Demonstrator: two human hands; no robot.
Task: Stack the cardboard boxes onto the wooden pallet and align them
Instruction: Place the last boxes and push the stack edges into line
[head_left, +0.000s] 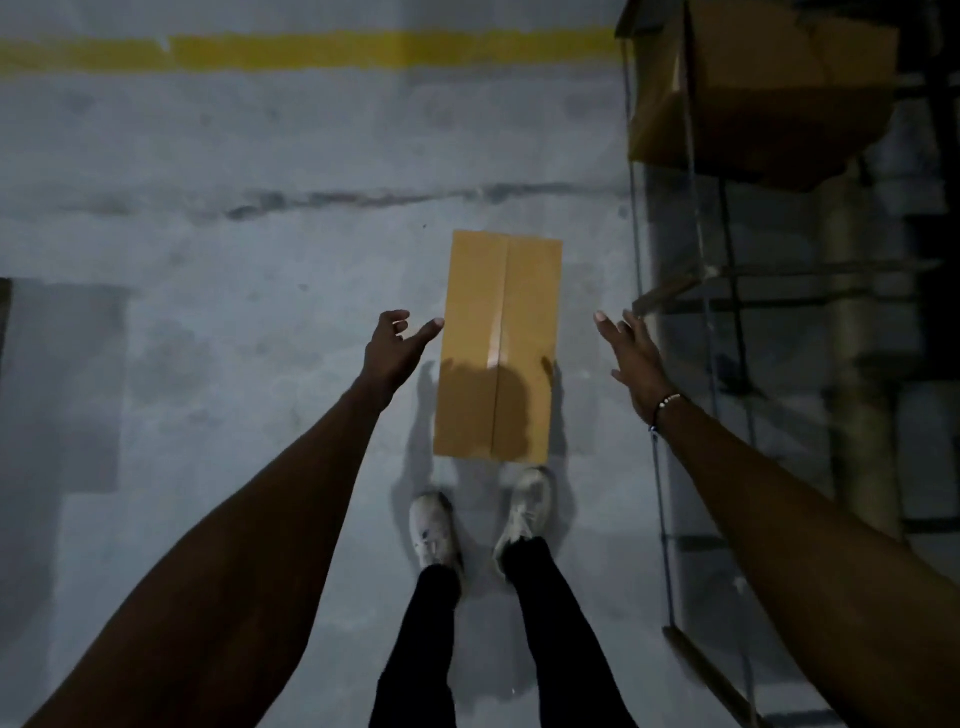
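A long, tan, rectangular cardboard box (498, 347) lies flat on the grey concrete floor (234, 260), its taped centre seam running away from the person and its near end just beyond the toes of two worn white sneakers (435, 530). The person's black-trousered legs (426, 634) stand behind it. A shadow of the head and arms falls across the near half of the box lid.

Both bare arms reach forward and down, one on each side of the box. The left hand (395, 345) hovers beside the box's left long edge, thumb and fingers spread apart in a loose open grip, the forefinger tip appearing level with the edge; whether it touches the cardboard cannot be told. The right hand (631, 351) is held off to the right of the box, clearly apart from it, fingers straight and splayed, holding nothing. A beaded bracelet (665, 405) circles the right wrist.

A yellow painted stripe (311, 49) crosses the floor at the far end. On the right stands a dim metal shelving rack (727, 291), with a large brown cardboard carton (753, 93) on an upper level. No pallet shows in this view, and the box on the floor is not stacked on anything
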